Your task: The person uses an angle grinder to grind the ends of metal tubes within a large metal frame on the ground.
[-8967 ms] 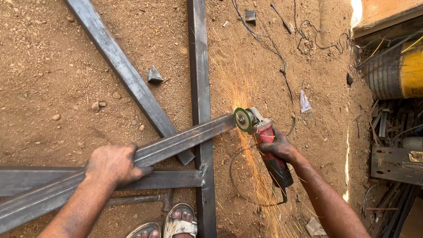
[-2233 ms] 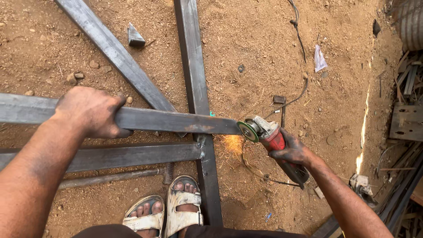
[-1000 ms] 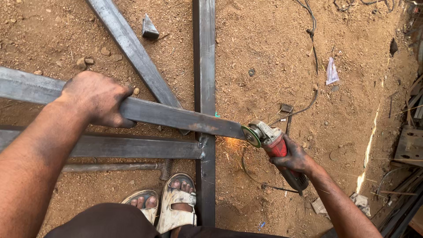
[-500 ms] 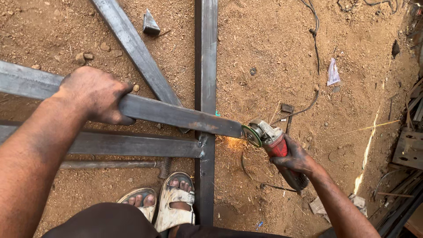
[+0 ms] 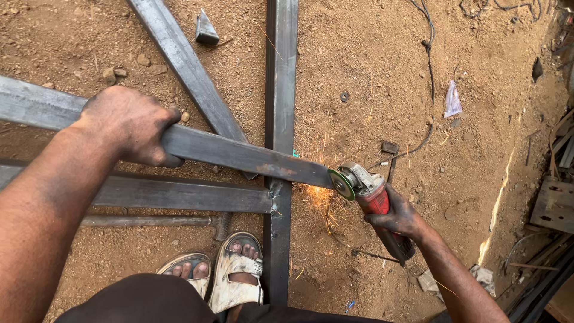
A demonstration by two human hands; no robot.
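Note:
My left hand (image 5: 130, 124) grips a long grey steel bar (image 5: 239, 154) that runs from the left edge towards the right. My right hand (image 5: 399, 215) holds a red angle grinder (image 5: 369, 192) by its body. The grinder's disc (image 5: 341, 183) touches the bar's right end, and orange sparks (image 5: 320, 197) fall below it onto the dirt. The bar lies across a welded steel frame (image 5: 281, 90) on the ground.
My two sandalled feet (image 5: 221, 275) stand at the frame's vertical bar. A diagonal steel bar (image 5: 185, 60) and a small metal offcut (image 5: 206, 30) lie on the sandy ground. A black cable (image 5: 427, 54) runs at the upper right. Scrap metal (image 5: 553, 203) is piled at the right edge.
The bar's right end and the grinder have stayed together and shifted slightly. Sparks keep falling below the disc. Both hands keep their grips.

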